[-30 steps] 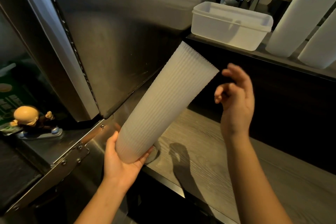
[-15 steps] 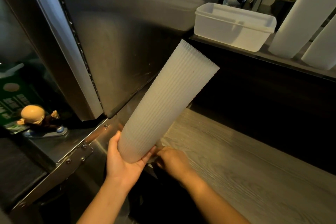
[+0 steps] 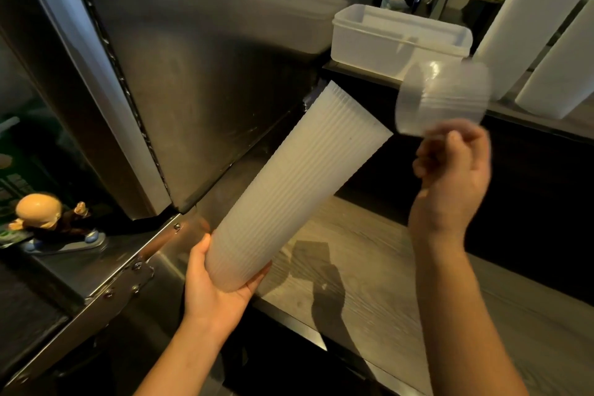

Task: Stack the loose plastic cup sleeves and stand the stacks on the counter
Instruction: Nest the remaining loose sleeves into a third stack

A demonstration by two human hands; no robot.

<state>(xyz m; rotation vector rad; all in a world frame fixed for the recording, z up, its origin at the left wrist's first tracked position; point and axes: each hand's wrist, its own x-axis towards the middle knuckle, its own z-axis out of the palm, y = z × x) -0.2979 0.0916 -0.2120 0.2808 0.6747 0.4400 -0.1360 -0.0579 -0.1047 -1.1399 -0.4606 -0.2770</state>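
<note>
A long white ribbed stack of plastic cup sleeves [image 3: 295, 190] leans up and to the right over the wooden counter [image 3: 401, 283]. My left hand [image 3: 218, 286] grips its narrow lower end from below. My right hand [image 3: 453, 180] is raised to the right of the stack's open top and pinches the rim of a single clear plastic cup sleeve [image 3: 443, 96], which is blurred. The loose sleeve hangs apart from the stack, a little above and right of its mouth.
A steel fridge door [image 3: 199, 74] stands at the left, close to the stack. On the raised ledge behind are a white plastic tub [image 3: 398, 38] and two tall white stacks [image 3: 530, 26]. A small figurine [image 3: 48, 222] sits at the far left. A person sits in the background.
My right hand has risen from the counter beside the stack's base up to the stack's top, now holding a clear sleeve. The left hand and stack have barely moved.
</note>
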